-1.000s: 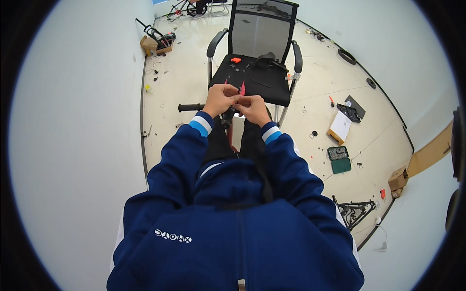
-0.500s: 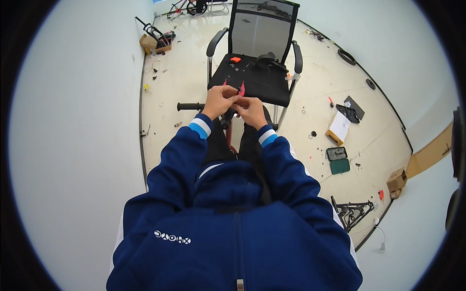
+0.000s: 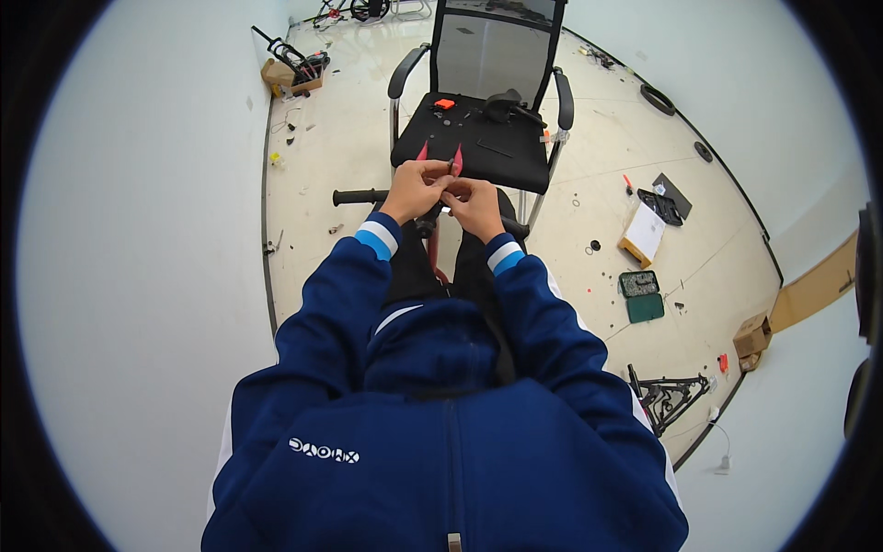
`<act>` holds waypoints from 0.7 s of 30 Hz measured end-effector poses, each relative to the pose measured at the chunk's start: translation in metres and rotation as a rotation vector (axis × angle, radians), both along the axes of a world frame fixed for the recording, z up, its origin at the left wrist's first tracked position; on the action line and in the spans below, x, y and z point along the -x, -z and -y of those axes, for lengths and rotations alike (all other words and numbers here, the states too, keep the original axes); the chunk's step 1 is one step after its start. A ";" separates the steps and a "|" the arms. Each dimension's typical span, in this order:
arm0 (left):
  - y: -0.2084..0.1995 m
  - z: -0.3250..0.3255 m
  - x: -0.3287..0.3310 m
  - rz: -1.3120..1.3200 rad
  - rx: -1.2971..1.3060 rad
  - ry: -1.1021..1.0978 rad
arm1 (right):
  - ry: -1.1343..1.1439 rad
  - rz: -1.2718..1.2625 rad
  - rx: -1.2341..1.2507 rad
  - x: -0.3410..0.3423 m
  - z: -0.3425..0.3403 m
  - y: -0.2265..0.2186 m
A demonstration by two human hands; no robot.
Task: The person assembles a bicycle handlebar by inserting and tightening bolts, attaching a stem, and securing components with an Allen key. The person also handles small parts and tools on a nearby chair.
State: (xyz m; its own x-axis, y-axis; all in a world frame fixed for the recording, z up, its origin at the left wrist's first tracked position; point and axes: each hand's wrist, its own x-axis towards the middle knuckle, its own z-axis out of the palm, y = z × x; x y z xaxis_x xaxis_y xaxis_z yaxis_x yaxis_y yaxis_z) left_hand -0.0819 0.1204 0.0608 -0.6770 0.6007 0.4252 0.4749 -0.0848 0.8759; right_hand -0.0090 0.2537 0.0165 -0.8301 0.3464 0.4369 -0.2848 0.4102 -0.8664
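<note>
Handlebar (image 3: 357, 197) partly behind both hands (image 3: 414, 191), black chair (image 3: 515, 168) with orange piece (image 3: 445, 105) beyond

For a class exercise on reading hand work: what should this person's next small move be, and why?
Perhaps hold the left hand steady and ease the right hand slightly aside: their fingertips meet closely over the handlebar in this view, near a pink pointed piece, and hide whatever lies between them, so a clearer look would likely help.

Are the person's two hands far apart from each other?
No, the left hand and right hand are close together, covering part of the black handlebar from view.
</note>
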 end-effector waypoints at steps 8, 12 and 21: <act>-0.003 0.007 0.002 -0.037 0.031 -0.097 | 0.053 -0.003 -0.084 -0.006 0.006 -0.015; -0.004 0.005 0.001 -0.018 0.049 -0.131 | 0.059 0.003 -0.084 -0.007 0.005 -0.014; 0.000 0.004 0.002 0.126 -0.032 0.019 | -0.104 0.108 -0.014 -0.004 -0.001 -0.012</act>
State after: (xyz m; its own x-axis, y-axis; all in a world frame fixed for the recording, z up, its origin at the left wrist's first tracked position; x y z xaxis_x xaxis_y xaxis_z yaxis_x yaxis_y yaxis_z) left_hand -0.0844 0.1167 0.0605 -0.7148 0.6012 0.3572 0.3597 -0.1220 0.9251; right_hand -0.0055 0.2545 0.0289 -0.9037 0.2505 0.3473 -0.2320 0.3954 -0.8887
